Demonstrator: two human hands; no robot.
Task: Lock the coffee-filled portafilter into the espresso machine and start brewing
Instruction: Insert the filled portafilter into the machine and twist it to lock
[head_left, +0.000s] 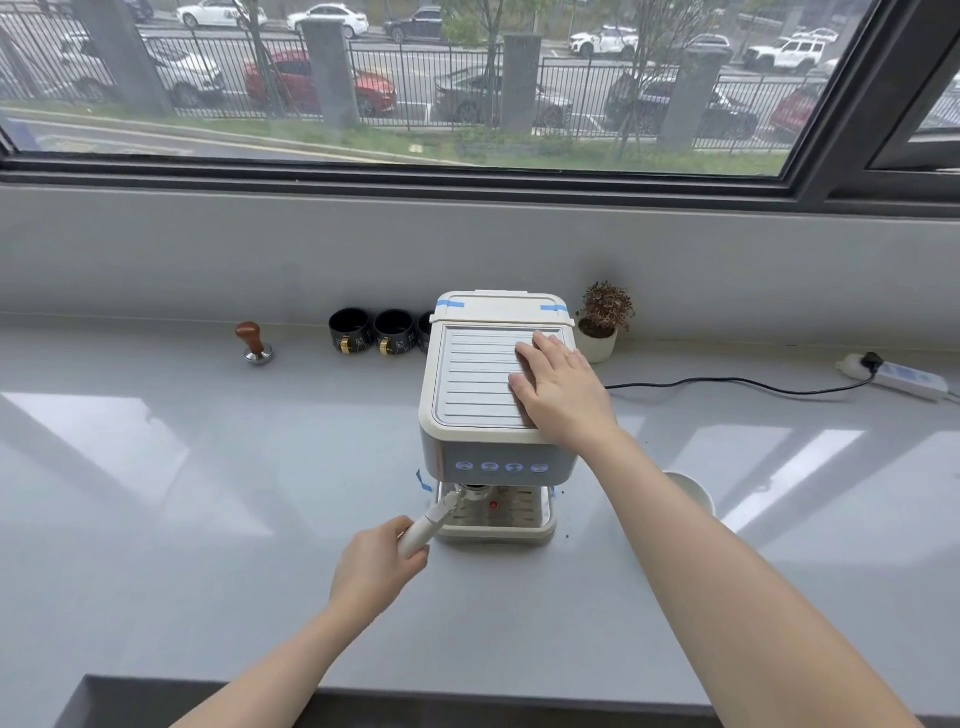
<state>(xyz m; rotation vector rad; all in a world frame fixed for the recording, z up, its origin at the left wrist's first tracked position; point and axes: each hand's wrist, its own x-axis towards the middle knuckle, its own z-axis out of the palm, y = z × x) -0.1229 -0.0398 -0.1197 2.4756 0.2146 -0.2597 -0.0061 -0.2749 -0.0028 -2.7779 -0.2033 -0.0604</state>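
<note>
Ok, I've got the espresso machine (496, 410) dead centre of frame on the grey tabletop (208, 467), 4 buttons lit blue across its front. My left hand (376, 564) is curled tight round the white handle of the portafilter (441, 512); handle runs down-left toward lower centre, metal head is up under the group head, just left of the machine's front. Can't tell if it's seated or locked from this angle. My right hand (558, 389) lies flat, fingers spread, gripping nothing, pressed on the ribbed top plate toward its right side. White cup (691, 493) sits right of the machine, partly hidden behind my right forearm. Behind, upper left of the machine: tamper (254, 343) w/ brown knob, then black cups (371, 332) in a row by the wall. Small potted plant (602, 322) touching-close at the machine's back right corner. Power strip (896, 376) far right, black cable running to the machine.
</note>
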